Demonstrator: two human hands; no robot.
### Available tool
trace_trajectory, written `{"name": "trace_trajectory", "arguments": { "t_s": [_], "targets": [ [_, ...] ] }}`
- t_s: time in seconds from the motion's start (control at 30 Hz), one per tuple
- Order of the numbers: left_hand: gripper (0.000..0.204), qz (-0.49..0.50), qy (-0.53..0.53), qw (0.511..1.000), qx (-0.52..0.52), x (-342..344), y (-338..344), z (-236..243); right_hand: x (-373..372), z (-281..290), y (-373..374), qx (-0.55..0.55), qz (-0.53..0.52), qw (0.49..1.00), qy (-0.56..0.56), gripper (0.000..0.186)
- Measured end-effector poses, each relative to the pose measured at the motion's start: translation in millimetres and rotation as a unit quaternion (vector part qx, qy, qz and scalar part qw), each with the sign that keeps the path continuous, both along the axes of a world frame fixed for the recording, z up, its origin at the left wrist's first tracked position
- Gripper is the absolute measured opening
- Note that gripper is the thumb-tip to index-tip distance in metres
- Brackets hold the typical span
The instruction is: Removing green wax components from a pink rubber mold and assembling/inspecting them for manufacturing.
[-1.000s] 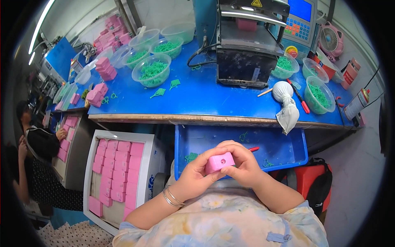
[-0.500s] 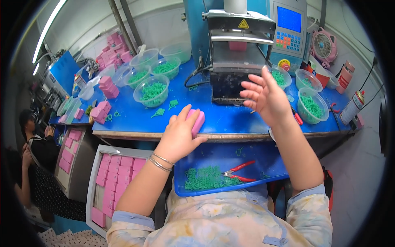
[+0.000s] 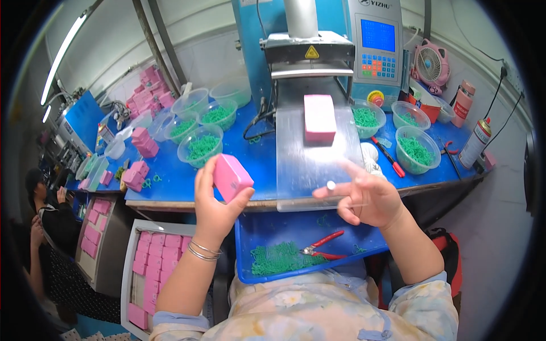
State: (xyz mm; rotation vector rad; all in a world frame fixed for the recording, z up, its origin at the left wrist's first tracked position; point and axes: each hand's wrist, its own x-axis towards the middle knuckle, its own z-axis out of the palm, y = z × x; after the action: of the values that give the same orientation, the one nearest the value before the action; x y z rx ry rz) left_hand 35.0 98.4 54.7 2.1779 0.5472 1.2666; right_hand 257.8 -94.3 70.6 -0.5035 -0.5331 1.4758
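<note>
My left hand (image 3: 213,207) holds a pink rectangular block (image 3: 230,177) up over the table's front edge, thumb on one side and fingers on the other. In front of the press (image 3: 310,54), a shiny metal plate (image 3: 293,165) juts toward me. On it sits another pink block (image 3: 320,118) with a pale top. Beside the plate's front right corner is my right hand (image 3: 372,196), its fingers apart and partly blurred. A small white knob (image 3: 331,185) shows at its fingertips; no firm grip on it is visible.
Clear bowls of green pieces (image 3: 202,148) stand left and right of the press. A red marker (image 3: 389,156) lies to the right. Below, a blue tray (image 3: 244,264) holds green pieces and red-handled cutters (image 3: 321,247). A white tray (image 3: 128,267) holds pink blocks. Another person (image 3: 51,210) sits far left.
The metal plate with its pink block has come out of the press toward me. My left hand has lifted its block off the table. My right hand has moved down and nearer.
</note>
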Motion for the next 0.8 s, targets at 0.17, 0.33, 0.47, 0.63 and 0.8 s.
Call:
{"name": "trace_trajectory", "arguments": {
  "t_s": [0.17,0.33,0.47,0.63,0.8],
  "targets": [
    [0.089,-0.054,0.048,0.98,0.184,10.9,-37.2,35.6,-29.4,-19.0,-12.6,-0.032,0.133,0.99,-0.02,0.062],
    [0.092,-0.172,0.17,0.969,0.05,33.8,-30.9,10.5,-51.8,-45.2,-13.4,-0.056,0.211,0.975,-0.031,0.065],
    [0.091,-0.077,0.191,0.977,0.062,41.2,-2.0,-4.6,-67.6,-55.0,-27.4,-0.067,0.237,0.969,0.008,0.07],
    [0.067,-0.101,0.062,0.993,-0.01,28.9,-14.5,-5.1,-73.2,-60.0,-34.6,-0.069,0.233,0.97,0.002,0.071],
    [0.058,-0.157,0.084,0.959,0.22,-2.7,-62.8,12.6,-76.8,-65.2,-34.6,-0.041,0.148,0.971,-0.183,0.065]
  ]
}}
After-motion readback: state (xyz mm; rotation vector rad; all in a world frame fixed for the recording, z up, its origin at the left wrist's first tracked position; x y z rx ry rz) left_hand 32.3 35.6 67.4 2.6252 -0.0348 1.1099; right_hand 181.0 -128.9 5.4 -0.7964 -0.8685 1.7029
